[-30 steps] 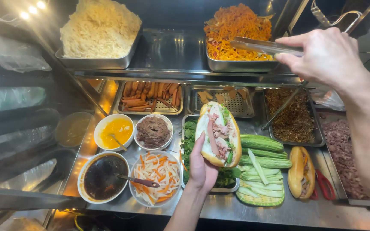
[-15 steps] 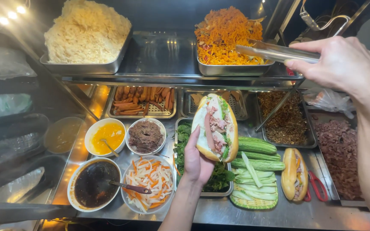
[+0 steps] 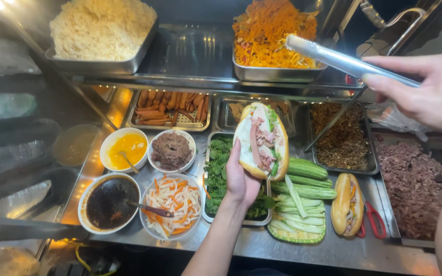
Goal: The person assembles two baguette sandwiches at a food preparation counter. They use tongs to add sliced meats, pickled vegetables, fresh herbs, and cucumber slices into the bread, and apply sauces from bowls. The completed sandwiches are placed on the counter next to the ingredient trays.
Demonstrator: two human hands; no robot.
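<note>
A person's left hand [image 3: 241, 176] cradles a split, golden-crusted baguette sandwich [image 3: 262, 140] filled with pink sliced meat and green herbs, its grip closed around the underside of the bread, above the steel tray of leafy green herbs [image 3: 218, 168]. The right hand [image 3: 425, 89] pinches a pair of long stainless-steel tongs [image 3: 344, 61], fingers wrapped firmly around the handles; the tong tips reach over the metal tray of shredded orange carrot mix [image 3: 269, 33] on the upper shelf, above and behind the sandwich.

Left of the sandwich on the steel surface [image 3: 303, 250] stand a white bowl of brown minced pâté [image 3: 171, 151] and a white bowl of yellow sauce [image 3: 125, 149]. Nearer the camera from those sit a bowl of dark sauce [image 3: 107, 204] and a bowl of pickled white and orange vegetable strips [image 3: 172, 202], a spoon lying across both. Right of the sandwich, cut green cucumber spears [image 3: 303, 191] are piled on a green woven basket. Just beyond them lies a second filled baguette [image 3: 347, 204], touching red-handled scissors [image 3: 372, 220]. A tray of dark brown shredded filling [image 3: 344, 138] sits to the sandwich's right. On the upper shelf, far left of the carrot tray, rests a metal tray of pale yellow shredded floss [image 3: 101, 28].
</note>
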